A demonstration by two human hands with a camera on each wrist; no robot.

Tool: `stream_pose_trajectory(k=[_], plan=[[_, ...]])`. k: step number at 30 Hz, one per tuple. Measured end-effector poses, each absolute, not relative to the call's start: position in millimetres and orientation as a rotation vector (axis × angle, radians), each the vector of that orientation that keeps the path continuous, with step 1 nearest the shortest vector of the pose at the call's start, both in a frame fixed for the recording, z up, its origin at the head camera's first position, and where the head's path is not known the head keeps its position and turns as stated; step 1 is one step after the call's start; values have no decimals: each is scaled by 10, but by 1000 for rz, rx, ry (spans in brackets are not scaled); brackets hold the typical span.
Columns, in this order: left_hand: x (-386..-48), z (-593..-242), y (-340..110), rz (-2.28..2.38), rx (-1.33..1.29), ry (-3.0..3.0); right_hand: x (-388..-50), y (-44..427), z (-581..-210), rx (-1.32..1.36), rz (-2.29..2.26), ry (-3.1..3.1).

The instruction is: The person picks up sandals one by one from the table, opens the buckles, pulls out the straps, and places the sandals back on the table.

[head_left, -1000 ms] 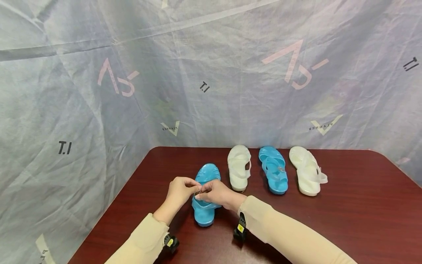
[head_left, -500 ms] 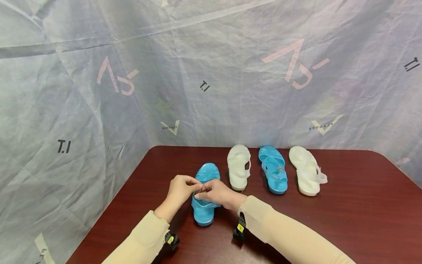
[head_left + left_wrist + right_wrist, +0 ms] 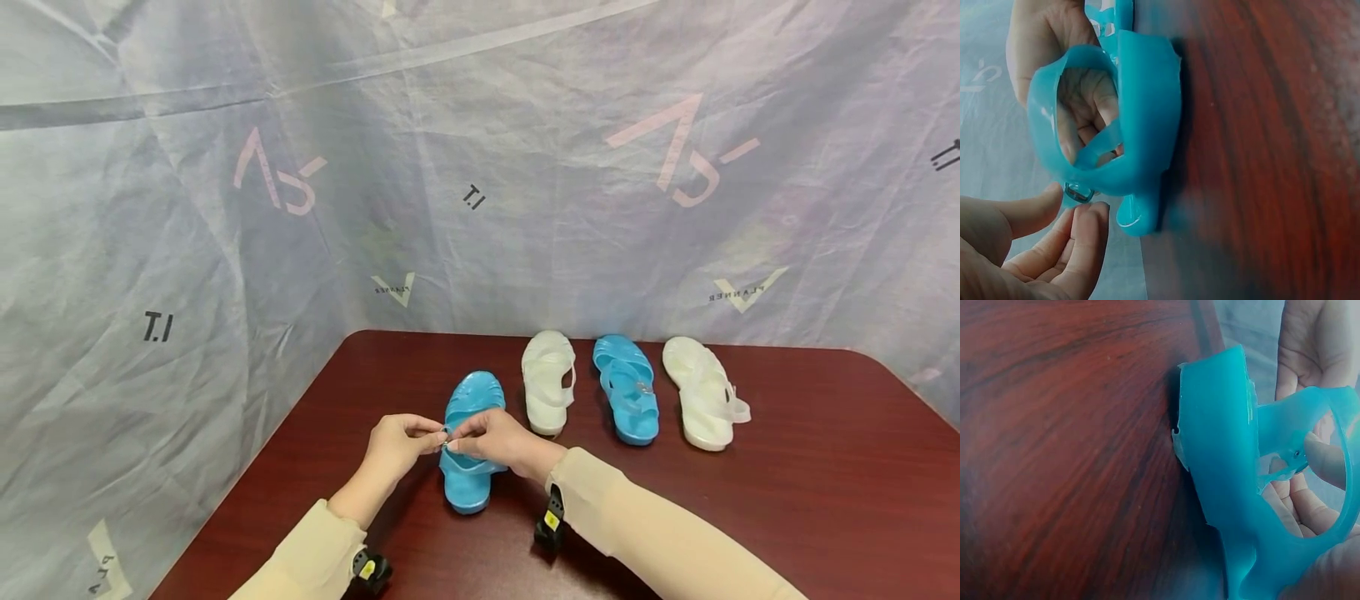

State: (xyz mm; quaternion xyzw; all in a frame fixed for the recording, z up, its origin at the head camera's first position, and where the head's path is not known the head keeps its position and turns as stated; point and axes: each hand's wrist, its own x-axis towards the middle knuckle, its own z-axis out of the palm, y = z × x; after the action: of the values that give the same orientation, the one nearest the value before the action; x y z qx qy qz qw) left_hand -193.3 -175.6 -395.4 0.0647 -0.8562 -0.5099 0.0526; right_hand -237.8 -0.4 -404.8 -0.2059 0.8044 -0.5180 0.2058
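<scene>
A blue jelly sandal (image 3: 468,487) lies on the table, toe away from me, with both hands at the left side of its ankle strap. My left hand (image 3: 393,450) pinches the strap's end by a small metal buckle (image 3: 1079,192), its thumb and fingertips on either side. From the inner side, my right hand (image 3: 498,437) reaches over the sandal and pinches the strap at the same spot. Through the loop of the heel strap (image 3: 1047,131), the right hand's fingers show in the left wrist view. Fingertips partly hide the buckle in the head view.
Right of the held sandal stand a white sandal (image 3: 547,383), another blue sandal (image 3: 626,390) with its strap buckled, and a second white sandal (image 3: 705,396) with its strap sticking out. The dark red table (image 3: 810,483) ends at a grey printed cloth (image 3: 525,167).
My left hand has shifted slightly left and down, its fingertips lower at the strap, and the buckle now shows between the hands. My right hand stays nearly in place. The head view has turned slightly.
</scene>
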Motion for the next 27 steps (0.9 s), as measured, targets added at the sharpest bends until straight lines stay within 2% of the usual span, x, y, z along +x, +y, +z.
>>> stream_pose_trajectory(k=[7,27], plan=[[-1900,-3947,-1767,-1664,220,-2529,-2387,-7,-4066,-566,-1457,2245],[-2003,-3888,-1696,-1597,159,-2537,-2392,-18,-4083,-619,-1492,2225]])
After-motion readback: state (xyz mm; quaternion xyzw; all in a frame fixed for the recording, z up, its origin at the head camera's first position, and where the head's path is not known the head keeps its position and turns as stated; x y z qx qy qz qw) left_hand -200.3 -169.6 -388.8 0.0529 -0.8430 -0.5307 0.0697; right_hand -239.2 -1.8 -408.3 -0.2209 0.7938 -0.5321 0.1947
